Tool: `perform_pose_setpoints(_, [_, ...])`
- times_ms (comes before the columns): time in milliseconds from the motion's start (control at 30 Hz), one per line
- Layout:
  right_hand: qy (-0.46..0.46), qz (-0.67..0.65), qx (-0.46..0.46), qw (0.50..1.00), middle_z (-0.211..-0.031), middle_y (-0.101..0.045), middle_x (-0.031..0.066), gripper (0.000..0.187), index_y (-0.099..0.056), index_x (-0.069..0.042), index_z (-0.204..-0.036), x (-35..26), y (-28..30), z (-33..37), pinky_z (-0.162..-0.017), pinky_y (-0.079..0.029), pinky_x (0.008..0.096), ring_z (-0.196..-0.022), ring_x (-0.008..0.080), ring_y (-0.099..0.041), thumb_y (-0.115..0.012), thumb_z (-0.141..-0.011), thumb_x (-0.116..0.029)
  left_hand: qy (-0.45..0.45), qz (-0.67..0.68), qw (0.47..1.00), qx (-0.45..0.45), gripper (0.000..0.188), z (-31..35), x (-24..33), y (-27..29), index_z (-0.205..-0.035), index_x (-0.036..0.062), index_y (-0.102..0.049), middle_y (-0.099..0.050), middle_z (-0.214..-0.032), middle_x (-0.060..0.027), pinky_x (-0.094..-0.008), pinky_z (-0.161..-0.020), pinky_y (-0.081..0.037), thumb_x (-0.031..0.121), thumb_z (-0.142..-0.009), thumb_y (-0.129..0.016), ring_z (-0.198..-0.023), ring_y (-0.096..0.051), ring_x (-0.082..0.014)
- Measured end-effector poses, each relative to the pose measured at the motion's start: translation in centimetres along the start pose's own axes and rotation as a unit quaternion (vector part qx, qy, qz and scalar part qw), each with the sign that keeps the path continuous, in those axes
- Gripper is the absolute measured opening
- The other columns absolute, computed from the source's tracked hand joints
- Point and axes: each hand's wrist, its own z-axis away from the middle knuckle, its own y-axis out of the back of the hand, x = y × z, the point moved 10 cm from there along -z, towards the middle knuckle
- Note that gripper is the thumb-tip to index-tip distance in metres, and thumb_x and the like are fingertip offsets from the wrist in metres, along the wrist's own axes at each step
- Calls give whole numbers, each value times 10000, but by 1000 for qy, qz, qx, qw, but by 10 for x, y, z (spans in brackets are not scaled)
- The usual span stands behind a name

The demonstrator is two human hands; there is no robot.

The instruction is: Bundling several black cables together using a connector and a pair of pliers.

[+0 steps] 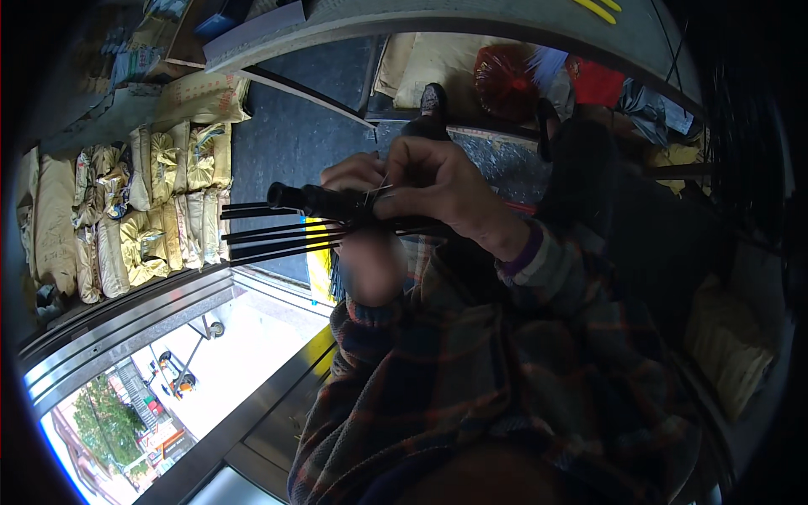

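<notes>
Held in front of my chest is a black tube with a knobbed end (290, 197) and several thin black rods (273, 236) beside it, much like an umbrella frame. My left hand (370, 257) wraps around it, its fingers curled at the far side and its near part blurred. Close against it, my right hand (446, 189) pinches a thin pale strand (380, 187), a wire or needle, between thumb and forefinger. The strand crosses the tube where the two hands meet. Dark material below the hands is hard to make out.
Rows of wrapped packages (156, 202) fill the left side. A grey tabletop (505, 13) curves across the far side, bearing a yellow-handled tool (598, 8). Under it are a red plastic bag (503, 77) and pale sacks (442, 67). My shoe (433, 101) rests nearby. Metal sill (126, 324) lies lower left.
</notes>
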Motion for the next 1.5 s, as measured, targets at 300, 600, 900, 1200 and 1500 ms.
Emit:
perform_pose_setpoints(300, [-17, 8, -30, 999, -749, -530, 2, 132, -522, -32, -815, -16, 15, 7, -637, -419, 208, -713, 53, -500, -640, -757, -41, 17, -36, 998, -50, 199, -1, 8, -10, -886, 7, -463, -473, -887, -125, -346, -797, -395, 0, -717, -569, -867, -491, -214])
perform_pose_setpoints(600, [100, 794, 329, 501, -939, -606, 130, 249, -525, -60, -966, -220, 173, -16, -751, -449, 290, -884, 212, -591, -567, -834, -267, -13, -87, 985, -151, 154, -10, 24, -42, -868, 8, -451, -480, -862, -99, -243, -628, -446, -78, -754, -509, -741, -532, -136])
perform_pose_setpoints(900, [96, 931, 234, 265, -864, -590, 109, 360, -541, -69, -887, -204, 180, -40, -673, -456, 419, -796, 301, -583, -492, -839, -423, 127, 63, 985, -101, 247, -3, -1, -24, -1002, 5, -458, -485, -882, -87, -278, -669, -402, -30, -778, -557, -768, -484, -148])
perform_pose_setpoints(1200, [88, 398, 310, 859, -820, -557, 88, 354, -547, 13, -834, -173, 140, 19, -613, -453, 301, -680, 169, -561, -432, -901, -314, 71, 12, 996, -47, 164, -6, 5, -18, -845, 31, -452, -441, -855, -56, -223, -620, -350, -75, -745, -528, -711, -419, -91])
perform_pose_setpoints(1500, [188, 399, 176, 880, -842, -520, 73, 147, -653, -3, -831, -126, 3, 41, -671, -436, 241, -788, 142, -531, -696, -690, -1, 9, -22, 999, -49, 242, -8, 11, -33, -937, -8, -483, -469, -843, -126, -310, -620, -395, -57, -716, -570, -717, -490, -244])
